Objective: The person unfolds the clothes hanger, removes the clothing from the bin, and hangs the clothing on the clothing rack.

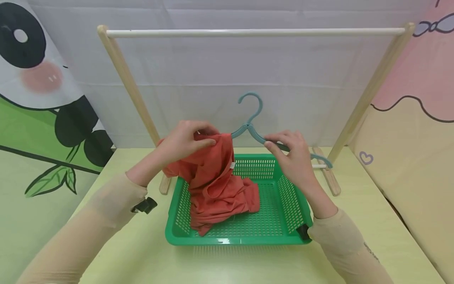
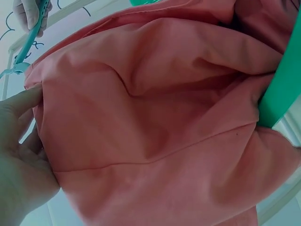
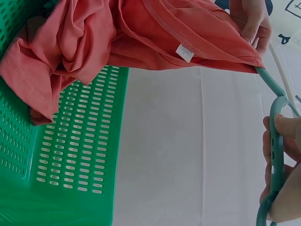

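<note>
A red garment (image 1: 213,189), with a small white label (image 3: 185,53) at its neckline, hangs from my left hand (image 1: 188,139) and drapes into a green basket (image 1: 198,239). Thumb and fingers of that hand pinch the cloth near its upper edge, over one arm of a blue-green clothes hanger (image 1: 256,135). That arm goes in under the fabric and is hidden there. My right hand (image 1: 293,157) grips the hanger's other arm, which is bare, as the right wrist view shows. The hook points upward between the hands. In the left wrist view the cloth (image 2: 141,117) fills most of the picture.
Behind the basket stands a rack with a white rod (image 1: 248,34) and wooden legs (image 1: 133,86) on a pale yellow table (image 1: 142,252). A white cloth backdrop (image 1: 198,67) hangs behind it. Printed cartoon panels flank both sides.
</note>
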### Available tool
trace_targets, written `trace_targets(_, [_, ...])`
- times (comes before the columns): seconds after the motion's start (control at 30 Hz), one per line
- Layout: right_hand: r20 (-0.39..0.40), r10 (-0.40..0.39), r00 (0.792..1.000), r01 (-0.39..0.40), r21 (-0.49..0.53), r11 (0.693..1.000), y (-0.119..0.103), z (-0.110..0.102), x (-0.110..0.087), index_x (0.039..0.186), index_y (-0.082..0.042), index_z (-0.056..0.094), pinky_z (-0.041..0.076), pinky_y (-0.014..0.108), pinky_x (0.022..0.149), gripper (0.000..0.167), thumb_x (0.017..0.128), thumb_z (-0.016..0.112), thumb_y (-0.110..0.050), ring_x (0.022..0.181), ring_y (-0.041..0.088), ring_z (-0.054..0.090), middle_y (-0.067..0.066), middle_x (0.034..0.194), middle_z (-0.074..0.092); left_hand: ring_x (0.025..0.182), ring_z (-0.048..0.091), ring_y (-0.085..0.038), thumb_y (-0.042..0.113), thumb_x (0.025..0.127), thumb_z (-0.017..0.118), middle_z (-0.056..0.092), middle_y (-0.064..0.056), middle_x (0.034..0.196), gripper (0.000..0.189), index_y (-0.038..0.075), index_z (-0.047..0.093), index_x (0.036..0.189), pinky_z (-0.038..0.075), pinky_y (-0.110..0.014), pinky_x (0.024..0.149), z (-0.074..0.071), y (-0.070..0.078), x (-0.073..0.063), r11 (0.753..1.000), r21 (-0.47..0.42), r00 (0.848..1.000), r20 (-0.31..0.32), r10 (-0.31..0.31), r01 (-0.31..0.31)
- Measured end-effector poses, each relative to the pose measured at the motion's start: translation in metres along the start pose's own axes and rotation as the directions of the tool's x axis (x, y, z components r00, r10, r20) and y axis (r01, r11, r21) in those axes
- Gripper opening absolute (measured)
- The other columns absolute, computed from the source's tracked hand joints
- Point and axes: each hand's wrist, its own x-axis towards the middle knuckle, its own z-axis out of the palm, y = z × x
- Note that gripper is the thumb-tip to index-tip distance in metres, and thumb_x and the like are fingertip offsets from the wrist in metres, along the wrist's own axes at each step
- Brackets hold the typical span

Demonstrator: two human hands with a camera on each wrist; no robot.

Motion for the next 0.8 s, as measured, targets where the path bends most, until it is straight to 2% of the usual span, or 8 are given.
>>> trace_targets(0.2, [-0.002, -0.020, 1.000, 0.020, -0.008, 1.000, 0.002, 0.000, 0.003, 0.107, -0.008, 0.076, 0.039, 0.031, 0.079, 0.018, 0.090, 0.072, -0.014, 0.091, 0.022, 0.046, 0.011, 0.100, 0.072, 0.095, 0.069, -0.018, 0.012, 0.090, 0.072, 0.074, -0.007, 0.104, 0.020, 0.010, 0.072, 0.110, 0.058, -0.038, 0.083, -0.002, 0.000, 0.000, 0.999, -0.029, 1.000, -0.006, -0.027, 0.027])
trace_targets(0.37, [-0.088, -0.091, 0.992, 0.087, -0.046, 0.995, 0.004, -0.001, 0.007, 0.113, -0.012, 0.074, 0.034, 0.035, 0.091, 0.026, 0.087, 0.076, -0.012, 0.104, 0.028, 0.050, 0.012, 0.108, 0.069, 0.095, 0.069, -0.019, 0.014, 0.091, 0.072, 0.074, -0.007, 0.102, 0.019, 0.012, 0.072, 0.110, 0.058, -0.039, 0.085, -0.008, -0.002, 0.003, 0.998, -0.034, 0.998, -0.028, -0.058, 0.057])
trace_targets(0.47, [-0.123, -0.114, 0.986, 0.110, -0.039, 0.993, 0.002, -0.001, 0.008, 0.114, -0.012, 0.073, 0.032, 0.034, 0.091, 0.029, 0.086, 0.077, -0.011, 0.108, 0.028, 0.048, 0.012, 0.114, 0.067, 0.095, 0.069, -0.020, 0.013, 0.091, 0.072, 0.074, -0.008, 0.102, 0.019, 0.011, 0.072, 0.110, 0.057, -0.040, 0.084, -0.012, -0.005, 0.005, 0.997, -0.036, 0.996, -0.048, -0.072, 0.070])
trace_targets(0.67, [-0.065, -0.170, 0.983, 0.172, 0.025, 0.985, 0.001, 0.010, 0.008, 0.113, -0.009, 0.073, 0.038, 0.029, 0.087, 0.026, 0.087, 0.074, -0.008, 0.100, 0.026, 0.051, 0.011, 0.109, 0.069, 0.096, 0.069, -0.023, 0.014, 0.091, 0.072, 0.074, -0.010, 0.105, 0.022, 0.011, 0.072, 0.112, 0.057, -0.042, 0.085, -0.020, -0.009, 0.008, 0.996, 0.000, 0.992, -0.089, -0.090, 0.090])
trace_targets(0.8, [-0.015, -0.193, 0.981, 0.193, 0.038, 0.980, 0.001, 0.023, 0.005, 0.111, -0.010, 0.073, 0.040, 0.033, 0.085, 0.021, 0.089, 0.072, -0.009, 0.095, 0.026, 0.053, 0.010, 0.106, 0.071, 0.096, 0.069, -0.023, 0.014, 0.090, 0.073, 0.074, -0.010, 0.105, 0.023, 0.010, 0.072, 0.113, 0.058, -0.042, 0.085, -0.023, -0.010, 0.011, 0.996, 0.009, 0.990, -0.115, -0.087, 0.088])
